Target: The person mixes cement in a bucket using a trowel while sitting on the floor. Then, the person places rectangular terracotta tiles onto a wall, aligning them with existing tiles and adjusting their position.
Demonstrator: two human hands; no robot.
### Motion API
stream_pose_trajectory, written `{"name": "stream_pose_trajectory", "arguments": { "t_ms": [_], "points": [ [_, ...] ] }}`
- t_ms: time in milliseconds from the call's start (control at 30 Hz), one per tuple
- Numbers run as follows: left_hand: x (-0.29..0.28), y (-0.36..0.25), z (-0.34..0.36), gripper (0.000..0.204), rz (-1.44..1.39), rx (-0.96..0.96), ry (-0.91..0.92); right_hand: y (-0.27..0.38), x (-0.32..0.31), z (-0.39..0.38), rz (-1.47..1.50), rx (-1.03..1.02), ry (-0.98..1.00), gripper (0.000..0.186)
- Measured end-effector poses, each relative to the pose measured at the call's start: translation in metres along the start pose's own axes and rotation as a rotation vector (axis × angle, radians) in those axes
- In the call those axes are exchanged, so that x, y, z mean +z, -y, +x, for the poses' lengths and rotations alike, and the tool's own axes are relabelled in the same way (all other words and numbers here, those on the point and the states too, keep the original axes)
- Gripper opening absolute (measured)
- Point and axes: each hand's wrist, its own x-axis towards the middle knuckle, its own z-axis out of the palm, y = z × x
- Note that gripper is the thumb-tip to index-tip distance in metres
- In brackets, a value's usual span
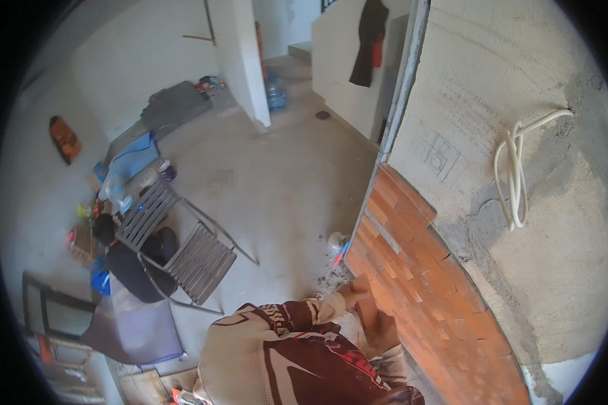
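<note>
A cream and maroon patterned top (250, 344) fills the lower middle, leaning toward a wall faced with narrow orange-brown brick tiles (419, 270). My left forearm (330, 307) comes bare out of a maroon-banded sleeve (290, 316) and reaches toward the base of the tiles. Flat brown pieces (367, 318) are close to it; whether my left hand holds one I cannot make out. A maroon sleeve (407, 396) shows at the lower edge, but my right hand cannot be told apart there. Beside the tiles' lower left corner lie a red and a blue tool handle (342, 252) next to a whitish container (334, 243).
A dark slatted folding chair (203, 263) stands left on the concrete floor. Someone in dark clothes (136, 275) sits low beside it on a purple mat (145, 331). A white cable coil (515, 172) hangs on the right wall; a blue water jug (275, 94) stands farther back.
</note>
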Motion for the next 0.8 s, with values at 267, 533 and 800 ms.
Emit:
{"name": "stream_pose_trajectory", "arguments": {
  "t_ms": [267, 533, 800],
  "points": [
    [-0.137, -0.083, 0.071, 0.051, -0.201, 0.064, -0.211, 0.016, -0.029, 0.190, -0.544, -0.021, -0.448, 0.054],
    [-0.174, -0.158, 0.077, 0.040, -0.241, 0.107, -0.163, -0.001, -0.005, 0.226, -0.622, 0.173, -0.653, 0.055],
    [-0.161, -0.158, 0.077, 0.035, -0.461, 0.154, 0.049, 0.004, 0.006, 0.238, -0.340, 0.111, -0.604, 0.047]
  ]
}}
